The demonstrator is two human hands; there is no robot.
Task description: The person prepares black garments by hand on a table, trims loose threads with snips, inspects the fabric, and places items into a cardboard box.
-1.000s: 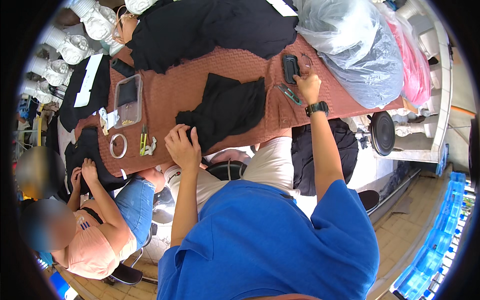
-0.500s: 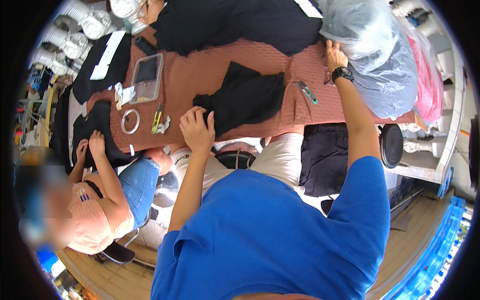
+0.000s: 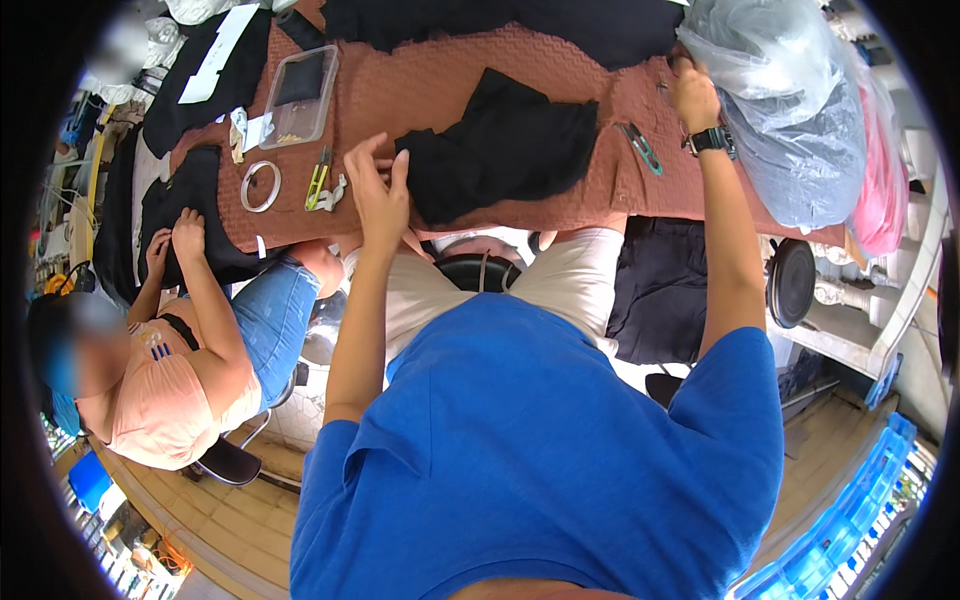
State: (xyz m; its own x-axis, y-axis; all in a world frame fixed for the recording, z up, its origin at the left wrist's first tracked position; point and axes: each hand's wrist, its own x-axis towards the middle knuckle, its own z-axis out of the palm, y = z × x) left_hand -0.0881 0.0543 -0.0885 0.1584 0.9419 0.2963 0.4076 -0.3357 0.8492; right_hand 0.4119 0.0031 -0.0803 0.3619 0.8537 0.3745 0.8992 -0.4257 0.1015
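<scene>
My left hand is raised over the near edge of the cloth-covered table, fingers apart and holding nothing. Just right of it, a folded piece of black fabric lies flat. My right hand, with a dark watch on its wrist, reaches to the far right, beside a large clear plastic bag. Its fingers are bent together, and what they hold, if anything, is hidden. Green-handled thread snips lie between the black piece and my right forearm.
A larger black fabric covers the table's far side. On the left are a clear plastic box, yellow snips, a white ring and a dark spool. A co-worker sits at the left, hands on black fabric.
My left hand has lifted off the black piece and shifted left, its fingers spreading. My right hand stays by the plastic bag, its fingers now bent instead of stretched out.
</scene>
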